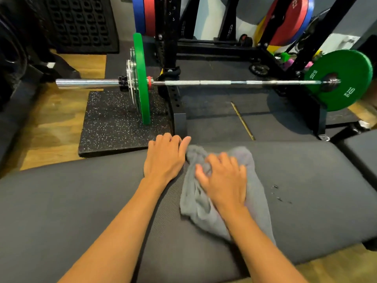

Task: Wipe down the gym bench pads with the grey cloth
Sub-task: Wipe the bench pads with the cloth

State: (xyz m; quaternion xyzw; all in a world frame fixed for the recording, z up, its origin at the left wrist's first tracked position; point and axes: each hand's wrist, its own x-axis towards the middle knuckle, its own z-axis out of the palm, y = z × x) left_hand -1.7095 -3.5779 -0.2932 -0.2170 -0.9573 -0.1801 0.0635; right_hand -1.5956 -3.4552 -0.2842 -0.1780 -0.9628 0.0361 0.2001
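Note:
The long dark grey bench pad [81,201] runs across the lower half of the view. A crumpled grey cloth [195,209] lies on it near the far edge. My right hand [224,178] lies on top of the cloth, its fingers curled into the bunched fabric. My left hand [165,158] rests on the pad just left of the cloth, fingers bent over the pad's far edge, index finger touching the cloth's corner. A few small wet spots [277,193] show on the pad right of the cloth. A second pad [363,152] begins at the far right.
A barbell [204,82] with green plates [140,78] lies on the floor beyond the bench, one plate on a speckled rubber mat [110,123]. The black rack frame [169,37] and stored coloured plates [289,19] stand behind. Wooden floor [51,129] lies to the left.

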